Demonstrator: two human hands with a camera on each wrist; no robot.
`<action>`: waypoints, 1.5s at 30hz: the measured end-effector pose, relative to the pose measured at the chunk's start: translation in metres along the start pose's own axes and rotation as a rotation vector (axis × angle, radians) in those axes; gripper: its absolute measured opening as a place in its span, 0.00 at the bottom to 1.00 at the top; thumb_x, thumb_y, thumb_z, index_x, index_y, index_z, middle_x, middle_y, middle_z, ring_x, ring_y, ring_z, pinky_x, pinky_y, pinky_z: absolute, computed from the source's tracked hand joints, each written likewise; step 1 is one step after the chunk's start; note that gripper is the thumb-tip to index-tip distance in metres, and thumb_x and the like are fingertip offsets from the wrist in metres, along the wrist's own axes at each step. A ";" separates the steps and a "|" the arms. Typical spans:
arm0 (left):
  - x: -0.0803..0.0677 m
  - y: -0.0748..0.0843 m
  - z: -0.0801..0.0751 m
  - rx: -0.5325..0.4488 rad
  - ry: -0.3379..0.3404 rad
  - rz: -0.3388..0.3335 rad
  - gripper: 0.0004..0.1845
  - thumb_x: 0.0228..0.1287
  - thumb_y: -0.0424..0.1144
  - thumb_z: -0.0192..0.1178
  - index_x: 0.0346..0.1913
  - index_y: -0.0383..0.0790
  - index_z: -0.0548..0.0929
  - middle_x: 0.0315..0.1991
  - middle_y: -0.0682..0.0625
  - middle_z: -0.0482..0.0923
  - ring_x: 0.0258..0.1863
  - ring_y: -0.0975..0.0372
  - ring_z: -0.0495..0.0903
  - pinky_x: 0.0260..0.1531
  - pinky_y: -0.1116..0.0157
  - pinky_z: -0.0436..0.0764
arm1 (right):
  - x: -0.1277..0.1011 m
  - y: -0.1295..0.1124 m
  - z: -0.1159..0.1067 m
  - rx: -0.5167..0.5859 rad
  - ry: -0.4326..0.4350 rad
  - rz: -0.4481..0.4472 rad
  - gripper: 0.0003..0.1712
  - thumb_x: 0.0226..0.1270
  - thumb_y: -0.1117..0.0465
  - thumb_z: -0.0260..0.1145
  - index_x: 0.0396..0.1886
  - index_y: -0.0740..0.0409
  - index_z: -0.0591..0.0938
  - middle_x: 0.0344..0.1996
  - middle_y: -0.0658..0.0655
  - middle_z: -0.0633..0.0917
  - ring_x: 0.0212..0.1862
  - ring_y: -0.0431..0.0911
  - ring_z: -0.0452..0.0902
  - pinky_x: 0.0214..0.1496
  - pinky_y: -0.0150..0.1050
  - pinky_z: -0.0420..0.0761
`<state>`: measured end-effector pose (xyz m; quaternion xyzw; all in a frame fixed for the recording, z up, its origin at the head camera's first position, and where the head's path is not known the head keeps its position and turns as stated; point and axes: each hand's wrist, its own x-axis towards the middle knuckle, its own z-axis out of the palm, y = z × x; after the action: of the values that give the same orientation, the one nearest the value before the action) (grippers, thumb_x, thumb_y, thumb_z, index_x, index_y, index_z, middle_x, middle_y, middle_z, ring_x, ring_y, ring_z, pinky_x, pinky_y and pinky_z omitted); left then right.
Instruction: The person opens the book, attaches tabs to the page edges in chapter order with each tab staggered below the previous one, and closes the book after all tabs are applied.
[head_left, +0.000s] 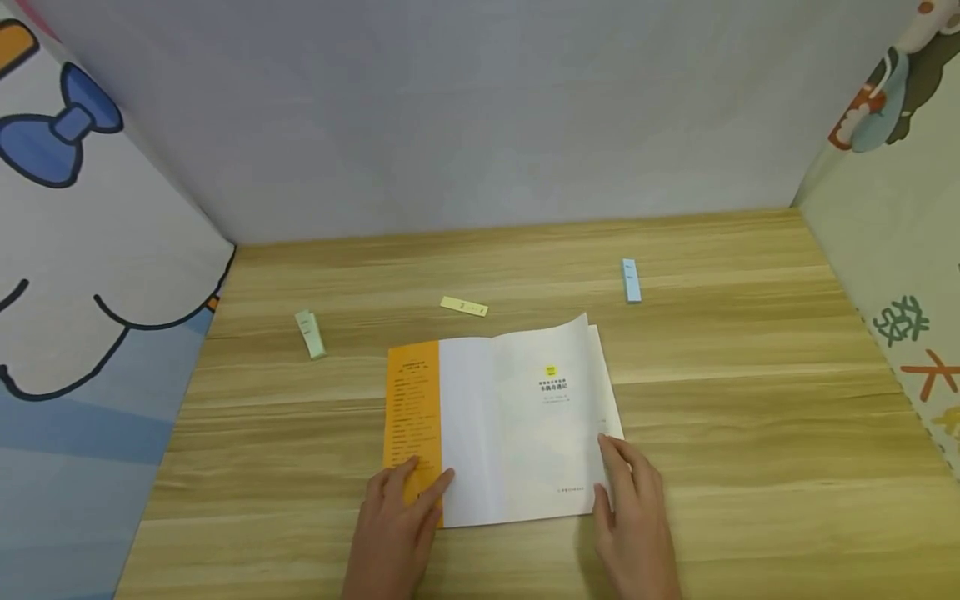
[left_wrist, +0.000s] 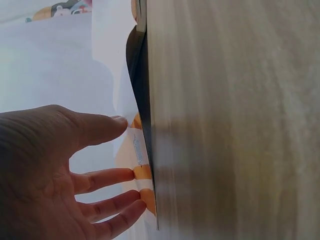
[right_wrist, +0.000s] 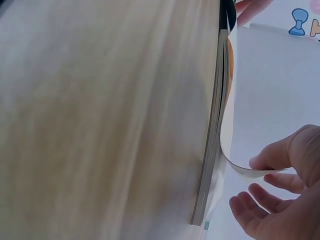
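An open book (head_left: 468, 433) lies on the wooden table with an orange flap (head_left: 412, 400) on its left side. Its title page (head_left: 547, 442) carries a small yellow mark and printed characters. My left hand (head_left: 393, 525) rests on the lower part of the flap, fingers spread; the left wrist view shows those fingertips touching the orange paper. At the lower right corner, my right hand (head_left: 637, 517) pinches the edge of the title page between thumb and forefinger. In the right wrist view this page (right_wrist: 242, 169) curves up away from the page block (right_wrist: 212, 135).
Beyond the book lie a green strip pad (head_left: 310, 335) on the left, a yellow strip pad (head_left: 464, 307) near the middle and a blue strip pad (head_left: 632, 281) on the right. A pale back wall (head_left: 480, 125) and printed side panels (head_left: 885, 275) border the table.
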<state>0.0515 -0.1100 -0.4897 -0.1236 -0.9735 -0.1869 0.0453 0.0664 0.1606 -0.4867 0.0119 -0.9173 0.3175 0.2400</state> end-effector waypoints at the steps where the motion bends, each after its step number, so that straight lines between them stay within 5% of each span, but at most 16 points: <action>1: 0.000 0.000 0.000 -0.004 -0.001 -0.003 0.24 0.59 0.37 0.76 0.59 0.57 0.89 0.61 0.37 0.81 0.57 0.42 0.77 0.57 0.45 0.81 | 0.000 -0.001 0.000 0.011 -0.003 -0.010 0.44 0.43 0.89 0.71 0.66 0.67 0.79 0.58 0.69 0.81 0.56 0.63 0.78 0.64 0.30 0.71; 5: 0.001 0.000 -0.002 -0.016 -0.012 -0.023 0.23 0.59 0.37 0.77 0.58 0.56 0.89 0.61 0.37 0.81 0.58 0.42 0.78 0.57 0.44 0.82 | -0.001 -0.004 0.001 0.032 -0.052 -0.016 0.45 0.46 0.87 0.72 0.69 0.65 0.77 0.60 0.67 0.81 0.59 0.61 0.80 0.71 0.12 0.56; 10: 0.002 0.001 -0.004 -0.013 -0.038 -0.033 0.22 0.61 0.38 0.76 0.58 0.56 0.89 0.62 0.38 0.81 0.59 0.42 0.78 0.57 0.43 0.82 | -0.006 -0.007 0.003 -0.002 -0.099 -0.008 0.47 0.49 0.84 0.74 0.72 0.62 0.75 0.63 0.64 0.80 0.60 0.57 0.82 0.69 0.10 0.54; 18: 0.002 0.002 -0.005 -0.015 -0.038 -0.038 0.22 0.61 0.38 0.76 0.58 0.55 0.89 0.61 0.38 0.81 0.59 0.43 0.78 0.57 0.44 0.83 | -0.007 -0.007 0.003 0.003 -0.089 -0.097 0.48 0.48 0.78 0.76 0.74 0.59 0.75 0.64 0.62 0.79 0.59 0.50 0.79 0.52 0.33 0.79; 26: 0.005 0.004 -0.013 -0.071 0.015 -0.068 0.19 0.63 0.34 0.73 0.56 0.53 0.90 0.60 0.42 0.81 0.58 0.45 0.79 0.51 0.45 0.86 | -0.006 -0.011 0.004 0.042 -0.092 -0.180 0.48 0.49 0.74 0.75 0.74 0.58 0.75 0.66 0.62 0.78 0.58 0.52 0.77 0.51 0.33 0.81; 33: 0.014 0.012 -0.014 -0.164 0.151 0.016 0.18 0.58 0.29 0.76 0.51 0.50 0.91 0.55 0.47 0.84 0.53 0.52 0.80 0.47 0.52 0.85 | -0.005 -0.018 0.005 0.062 -0.119 -0.197 0.46 0.51 0.71 0.73 0.75 0.58 0.74 0.66 0.63 0.77 0.59 0.53 0.76 0.52 0.37 0.81; 40: 0.030 0.029 -0.018 -0.307 0.091 -0.026 0.17 0.67 0.34 0.71 0.56 0.51 0.89 0.55 0.56 0.85 0.55 0.62 0.81 0.51 0.59 0.84 | -0.005 -0.025 0.006 0.055 -0.145 -0.231 0.46 0.51 0.68 0.73 0.75 0.55 0.74 0.66 0.61 0.78 0.61 0.52 0.75 0.53 0.39 0.82; 45: 0.045 0.041 -0.023 -0.468 0.048 -0.089 0.15 0.73 0.36 0.65 0.60 0.49 0.86 0.52 0.57 0.88 0.49 0.65 0.84 0.47 0.62 0.85 | -0.004 -0.029 0.009 0.074 -0.139 -0.277 0.37 0.62 0.63 0.66 0.73 0.56 0.76 0.65 0.62 0.78 0.60 0.54 0.73 0.57 0.38 0.74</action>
<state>0.0199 -0.0716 -0.4482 -0.0833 -0.9067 -0.4123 0.0302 0.0713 0.1315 -0.4778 0.1691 -0.9089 0.3133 0.2170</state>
